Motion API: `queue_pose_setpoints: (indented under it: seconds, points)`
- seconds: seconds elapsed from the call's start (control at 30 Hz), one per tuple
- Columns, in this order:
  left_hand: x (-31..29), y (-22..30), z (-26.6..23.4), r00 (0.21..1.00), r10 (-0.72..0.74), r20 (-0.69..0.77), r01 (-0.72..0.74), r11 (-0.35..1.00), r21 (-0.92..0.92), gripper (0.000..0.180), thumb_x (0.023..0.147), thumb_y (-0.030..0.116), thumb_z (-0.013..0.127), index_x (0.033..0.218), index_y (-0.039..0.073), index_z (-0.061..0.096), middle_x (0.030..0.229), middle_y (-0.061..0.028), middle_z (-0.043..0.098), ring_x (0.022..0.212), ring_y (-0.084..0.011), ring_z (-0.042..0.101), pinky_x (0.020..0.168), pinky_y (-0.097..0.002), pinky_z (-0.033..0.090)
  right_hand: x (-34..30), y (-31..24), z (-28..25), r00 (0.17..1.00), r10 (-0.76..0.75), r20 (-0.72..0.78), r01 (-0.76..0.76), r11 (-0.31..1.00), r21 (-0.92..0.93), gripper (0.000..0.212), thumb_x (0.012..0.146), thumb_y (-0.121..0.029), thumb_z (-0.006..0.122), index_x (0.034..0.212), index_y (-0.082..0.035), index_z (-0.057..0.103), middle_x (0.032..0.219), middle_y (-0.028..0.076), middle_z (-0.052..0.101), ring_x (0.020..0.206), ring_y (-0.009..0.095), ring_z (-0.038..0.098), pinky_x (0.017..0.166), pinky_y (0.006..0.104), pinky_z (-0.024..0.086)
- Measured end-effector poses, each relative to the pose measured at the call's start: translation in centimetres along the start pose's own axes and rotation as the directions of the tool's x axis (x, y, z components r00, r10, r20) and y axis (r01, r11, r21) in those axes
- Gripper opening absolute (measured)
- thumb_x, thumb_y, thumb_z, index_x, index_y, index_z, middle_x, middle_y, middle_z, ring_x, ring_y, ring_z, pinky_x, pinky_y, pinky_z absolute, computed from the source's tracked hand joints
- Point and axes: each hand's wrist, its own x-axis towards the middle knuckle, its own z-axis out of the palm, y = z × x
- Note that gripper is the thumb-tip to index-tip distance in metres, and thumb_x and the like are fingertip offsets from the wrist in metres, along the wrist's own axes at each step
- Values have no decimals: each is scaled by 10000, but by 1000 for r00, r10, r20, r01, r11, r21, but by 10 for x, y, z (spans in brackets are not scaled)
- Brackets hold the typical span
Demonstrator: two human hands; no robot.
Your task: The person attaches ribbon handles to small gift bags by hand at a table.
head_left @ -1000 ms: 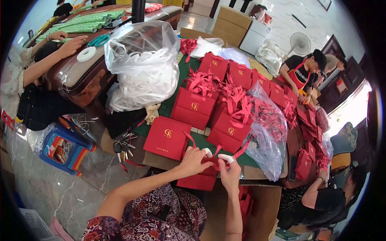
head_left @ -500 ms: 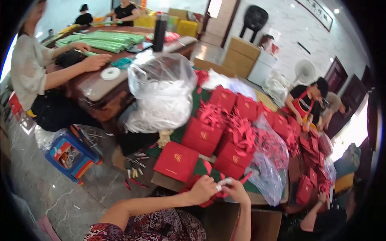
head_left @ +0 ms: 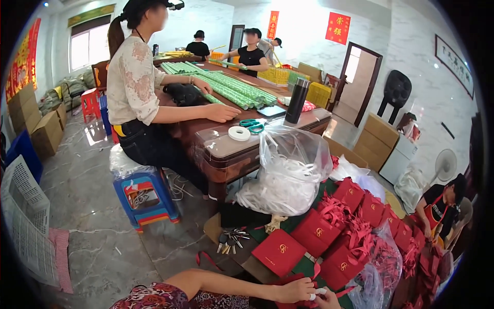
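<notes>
At the lower edge, my left hand (head_left: pixel 297 291) and my right hand (head_left: pixel 328 299) meet with fingers pinched together. White wraps show on some fingertips. Between them is red ribbon (head_left: pixel 316 270), whose loose ends stick out past the fingers. Below and behind my hands lies a red gift bag (head_left: pixel 289 279), partly covered by them. Just beyond sits a flat red bag with a gold emblem (head_left: pixel 278 252). To its right, several more red gift bags (head_left: pixel 317 233) with ribbon handles lie on a green surface.
A clear plastic bag of white ribbon (head_left: pixel 288 188) stands past the gift bags, with keys (head_left: pixel 232 240) to the left. A co-worker sits on a blue stool (head_left: pixel 144 195) beside a brown table (head_left: pixel 206 141) holding green tubes, scissors (head_left: pixel 252 125) and a black flask (head_left: pixel 297 100). Clear plastic (head_left: pixel 378 262) lies right.
The view has swung to the left and up, so my hands and the gift bags now sit lower and further right. My hands remain together in a pinch.
</notes>
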Motion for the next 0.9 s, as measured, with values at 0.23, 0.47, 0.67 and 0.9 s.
queue_pose_setpoints:
  seconds: [0.23,0.47,0.67,0.9]
  points:
    - [4,-9,-5,982,-138,129,158,975,-155,141,770,174,689,813,114,570,857,-39,552,893,-207,540,811,-352,379,-1,30,27,977,180,-112,-123,911,395,52,950,-85,602,964,-56,643,848,-4,628,710,63,551,618,200,434]
    - [11,-11,-21,978,-144,153,188,927,-324,136,779,313,704,820,220,615,766,1,615,747,-222,603,730,-421,393,2,31,36,837,525,-158,-345,729,591,138,983,-154,562,988,-55,658,836,34,650,687,113,590,605,254,485]
    - [7,-22,-3,917,-383,112,396,835,-383,154,785,328,692,841,234,583,836,20,611,823,-211,581,785,-423,352,8,-17,-7,843,424,331,-413,114,904,265,1020,-226,528,1106,-8,651,1020,79,663,926,191,599,834,303,488]
    - [22,-58,5,816,-572,81,560,747,-358,196,692,241,737,800,191,581,763,-13,636,781,-255,616,746,-451,400,-38,61,12,914,65,-401,-111,990,-91,222,1006,-196,534,1041,-12,653,834,66,636,728,151,595,601,292,487]
